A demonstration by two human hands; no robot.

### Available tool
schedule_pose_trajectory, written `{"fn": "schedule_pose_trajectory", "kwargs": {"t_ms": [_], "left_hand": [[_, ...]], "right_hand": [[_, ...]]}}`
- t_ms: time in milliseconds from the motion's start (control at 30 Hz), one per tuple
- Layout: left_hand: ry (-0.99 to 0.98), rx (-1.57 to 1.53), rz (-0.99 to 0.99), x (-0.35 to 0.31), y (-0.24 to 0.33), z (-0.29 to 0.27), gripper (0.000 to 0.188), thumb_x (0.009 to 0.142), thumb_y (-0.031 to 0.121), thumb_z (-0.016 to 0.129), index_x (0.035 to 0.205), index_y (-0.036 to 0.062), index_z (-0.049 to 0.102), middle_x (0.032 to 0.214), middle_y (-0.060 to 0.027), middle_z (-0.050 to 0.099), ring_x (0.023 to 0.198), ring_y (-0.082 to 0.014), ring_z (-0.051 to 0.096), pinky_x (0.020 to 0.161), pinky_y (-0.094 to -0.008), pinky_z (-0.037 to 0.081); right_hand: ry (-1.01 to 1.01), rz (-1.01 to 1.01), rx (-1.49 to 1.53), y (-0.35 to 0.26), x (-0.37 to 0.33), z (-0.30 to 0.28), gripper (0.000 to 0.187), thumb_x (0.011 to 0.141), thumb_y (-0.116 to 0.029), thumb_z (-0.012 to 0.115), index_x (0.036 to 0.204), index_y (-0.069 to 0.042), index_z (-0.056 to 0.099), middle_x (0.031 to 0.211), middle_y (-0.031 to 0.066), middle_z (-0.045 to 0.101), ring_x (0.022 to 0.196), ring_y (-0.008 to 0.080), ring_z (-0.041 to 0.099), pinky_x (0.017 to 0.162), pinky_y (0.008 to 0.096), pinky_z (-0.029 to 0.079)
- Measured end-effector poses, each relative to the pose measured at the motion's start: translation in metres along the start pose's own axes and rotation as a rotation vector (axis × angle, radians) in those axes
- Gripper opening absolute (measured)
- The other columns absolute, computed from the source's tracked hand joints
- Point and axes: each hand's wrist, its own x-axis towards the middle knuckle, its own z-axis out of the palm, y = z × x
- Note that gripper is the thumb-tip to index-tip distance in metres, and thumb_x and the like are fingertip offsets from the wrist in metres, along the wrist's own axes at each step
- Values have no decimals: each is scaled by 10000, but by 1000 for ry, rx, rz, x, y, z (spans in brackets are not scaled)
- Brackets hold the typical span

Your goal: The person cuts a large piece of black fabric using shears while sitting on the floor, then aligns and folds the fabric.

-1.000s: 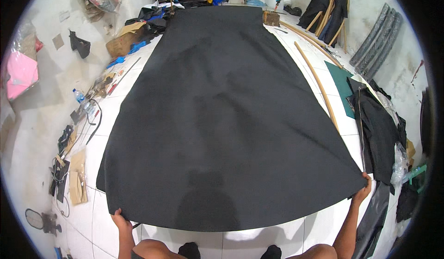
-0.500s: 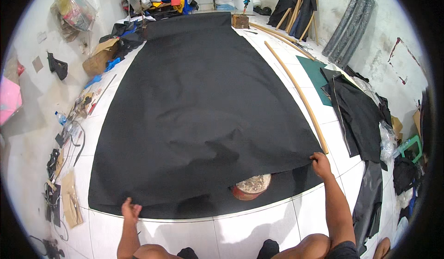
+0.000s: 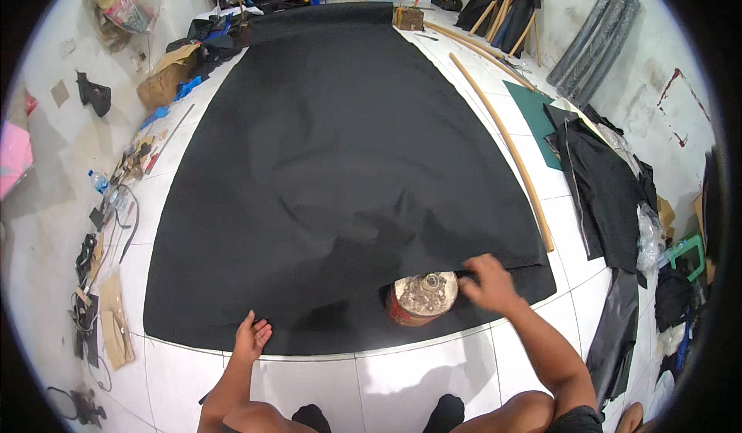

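A large black sheet of cloth (image 3: 332, 147) lies spread in front of me, with a second black layer (image 3: 325, 340) showing beneath its near edge. On that lower layer, at the near right, stands a round reddish tin (image 3: 417, 321) filled with something pale and crusty, a small knob on top. My right hand (image 3: 487, 285) is just right of the tin, over the upper sheet's edge, its thumb and fingers apart. My left hand (image 3: 251, 335) hovers at the near left edge of the cloth, palm turned sideways, fingers spread and holding nothing.
A long wooden pole (image 3: 506, 151) lies along the cloth's right side. Beyond it are a green sheet (image 3: 533, 120) and black fabric pieces (image 3: 599, 186). Scraps and a plastic bottle (image 3: 99, 182) line the left wall. Wrapped rolls (image 3: 595, 39) lean at the back right.
My right hand has left the cloth's right corner and moved left to the tin. The upper edge has settled back, showing more of the tin. My left hand has shifted slightly right and up.
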Motion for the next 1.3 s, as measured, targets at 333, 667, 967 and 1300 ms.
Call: {"fn": "schedule_pose_trajectory", "kwargs": {"t_ms": [333,667,967,1300], "left_hand": [[-68,229,53,5,6,36,443,981,374,593,1110,-49,552,980,-181,669,812,-254,688,651,-337,602],[52,240,129,19,-7,11,439,945,346,655,1079,-51,522,920,-157,638,793,-244,675,683,-337,588],[123,400,160,14,-15,2,351,943,293,674,963,-10,498,796,-118,635,629,-188,657,500,-277,554],[279,375,195,7,-36,-51,269,933,251,652,937,43,483,708,-88,565,549,-170,556,450,-293,450]], "right_hand": [[-142,-157,-95,-56,36,41,401,888,-462,643,964,-73,584,750,125,677,694,321,694,624,438,551],[-146,-362,17,-69,-58,45,339,877,-407,650,920,-74,605,577,120,616,511,299,640,465,429,507],[-433,-305,213,-78,-134,59,408,865,-430,651,995,-53,562,552,154,577,559,372,627,505,474,492],[-605,-1,719,-24,-113,58,455,832,-493,744,840,-59,608,761,112,654,749,262,658,664,391,499]]}}
